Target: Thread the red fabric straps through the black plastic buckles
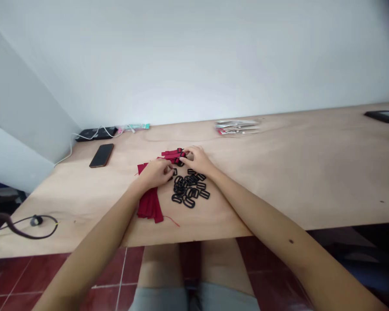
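Observation:
My left hand is closed, its thumb and fingertips pinched at a small black slider buckle. Beneath that hand and wrist lies a stack of flat red webbing strips, partly hidden. My right hand has thumb and fingers curled on the buckle end of some short red straps fitted with black buckles. Between my forearms is a loose heap of black plastic rings and slider buckles, several oval and several rectangular.
A phone lies to the left, with black boxes and a white cable behind it. Flat packets rest near the wall. A black cable loop is at the left edge, a dark device at the far right.

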The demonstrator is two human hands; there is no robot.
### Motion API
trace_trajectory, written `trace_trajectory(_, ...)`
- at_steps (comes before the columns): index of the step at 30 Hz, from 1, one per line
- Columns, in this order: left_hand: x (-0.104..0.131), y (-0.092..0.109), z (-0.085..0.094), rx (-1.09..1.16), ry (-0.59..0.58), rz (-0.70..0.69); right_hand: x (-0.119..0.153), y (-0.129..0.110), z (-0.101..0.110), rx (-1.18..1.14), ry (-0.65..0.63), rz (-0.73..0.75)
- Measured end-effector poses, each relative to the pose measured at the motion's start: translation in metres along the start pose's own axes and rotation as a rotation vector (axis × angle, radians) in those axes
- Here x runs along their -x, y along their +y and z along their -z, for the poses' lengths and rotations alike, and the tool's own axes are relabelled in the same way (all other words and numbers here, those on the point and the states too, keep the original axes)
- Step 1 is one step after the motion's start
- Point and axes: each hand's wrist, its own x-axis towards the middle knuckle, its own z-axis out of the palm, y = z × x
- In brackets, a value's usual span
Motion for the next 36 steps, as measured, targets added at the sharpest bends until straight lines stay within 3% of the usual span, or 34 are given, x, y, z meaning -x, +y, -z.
trace_trajectory(6, 0.0, 0.005, -0.009, -0.021, -0.045, -0.086, 0.0, -0.004, 0.001, -0.174, 0.157, -0.077)
trace_trajectory(13, 0.0, 0.026, -0.018, 0.079, 0.013, -0.148, 0.0, -0.006, 0.004, -0.252, 0.188, -0.119)
trace_trajectory(16, 0.0, 0.025, -0.011, 0.12, 0.047, -0.128, 0.0, -0.006, 0.004, -0.261, 0.193, -0.124)
trace_trajectory(20, 0.004, 0.007, 0.004, 0.119, 0.026, -0.014, 0.0, -0.007, 0.005, -0.267, 0.194, -0.122)
trace_trajectory(23, 0.008, 0.001, 0.011, 0.179, -0.039, -0.035, 0.0, -0.006, 0.004, -0.266, 0.182, -0.111)
trace_trajectory(27, 0.009, 0.007, 0.007, 0.339, -0.095, -0.119, 0.001, -0.005, 0.004, -0.257, 0.168, -0.089)
trace_trajectory(29, 0.006, 0.01, 0.0, 0.345, 0.001, -0.129, 0.001, -0.006, 0.005, -0.243, 0.149, -0.055)
trace_trajectory(33, -0.001, 0.007, -0.015, 0.272, 0.408, -0.022, 0.002, -0.016, 0.008, -0.299, 0.086, -0.005)
trace_trajectory(36, -0.006, 0.003, -0.017, 0.176, 0.549, -0.019, 0.002, -0.025, 0.007, -0.482, 0.044, -0.064)
